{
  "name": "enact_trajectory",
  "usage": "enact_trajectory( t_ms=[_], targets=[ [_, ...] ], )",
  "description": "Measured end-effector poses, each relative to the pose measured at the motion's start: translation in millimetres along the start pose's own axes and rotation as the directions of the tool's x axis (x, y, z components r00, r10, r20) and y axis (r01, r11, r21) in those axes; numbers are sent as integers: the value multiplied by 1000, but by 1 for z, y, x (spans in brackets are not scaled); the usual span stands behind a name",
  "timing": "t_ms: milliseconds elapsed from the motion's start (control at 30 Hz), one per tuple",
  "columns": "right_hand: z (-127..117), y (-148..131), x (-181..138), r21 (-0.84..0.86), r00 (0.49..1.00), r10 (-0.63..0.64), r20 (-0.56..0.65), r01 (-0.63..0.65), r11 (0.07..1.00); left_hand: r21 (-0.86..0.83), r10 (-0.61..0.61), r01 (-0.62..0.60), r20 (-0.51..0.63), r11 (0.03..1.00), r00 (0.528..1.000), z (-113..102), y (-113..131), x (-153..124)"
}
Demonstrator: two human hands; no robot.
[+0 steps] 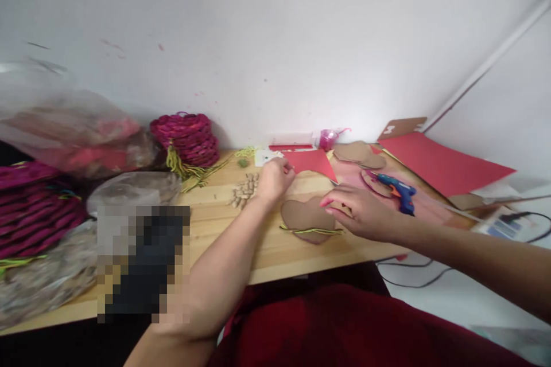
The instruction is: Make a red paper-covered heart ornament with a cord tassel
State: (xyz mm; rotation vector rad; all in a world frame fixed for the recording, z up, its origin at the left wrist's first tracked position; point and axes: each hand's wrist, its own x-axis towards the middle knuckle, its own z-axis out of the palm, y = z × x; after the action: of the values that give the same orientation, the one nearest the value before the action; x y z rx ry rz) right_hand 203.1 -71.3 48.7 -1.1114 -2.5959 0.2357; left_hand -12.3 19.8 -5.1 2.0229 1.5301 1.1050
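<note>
1. While the right hand [361, 212] reaches over the right edge of the cardboard piece [303, 215], its thumb and fingers stand a narrow gap apart.
2. That piece lies on the worktop [284, 261] just left of the fingertips, a yellow-green cord [307, 231] across its lower part; the hand covers some of its right edge.
3. Beside the left wrist, small tan pieces [244, 190] are too blurred to name.
4. Farther off, the left hand [275, 178] bends its fingers at the left end of a red sheet [312, 163]; whether they grip anything, I cannot tell.
5. Near the wall [275, 40], a purple woven bundle [187, 137] stands; to its left, a cloudy plastic bag [81, 132] runs out of view.
</note>
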Motion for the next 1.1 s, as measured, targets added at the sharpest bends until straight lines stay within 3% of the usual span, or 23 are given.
enact_trajectory(
  t_ms=[133, 200, 367, 633, 800, 933, 1100],
  targets=[
    [27, 6, -38, 9, 996, -12, -84, 12, 1000, -31, -72, 73, 26, 997, 997, 2, 1, -3],
    [45, 2, -45, 79, 995, -17, -102, 25, 997, -40, -75, 78, 65, 996, 995, 6, 2, -6],
    [72, -4, -49, 145, 991, 97, -93, -83, 986, -107, -103, 122, 168, 987, 980, 15, 1, -11],
    [61, 4, -44, 160, 985, 156, -75, -143, 977, -449, -156, 275, 283, 850, 946, 17, 4, -15],
    [53, 15, -43, 256, 977, 194, -83, -167, 952, -560, -88, 229, 267, 796, 960, 20, 10, -18],
    [46, 23, -31, 456, 932, 327, -153, -227, 860, -593, -46, 185, 241, 784, 969, 20, 14, -19],
    [39, 30, -4, 709, 851, 525, -32, -351, 612, -617, 21, 107, 197, 779, 980, 17, 21, -23]
  ],
)
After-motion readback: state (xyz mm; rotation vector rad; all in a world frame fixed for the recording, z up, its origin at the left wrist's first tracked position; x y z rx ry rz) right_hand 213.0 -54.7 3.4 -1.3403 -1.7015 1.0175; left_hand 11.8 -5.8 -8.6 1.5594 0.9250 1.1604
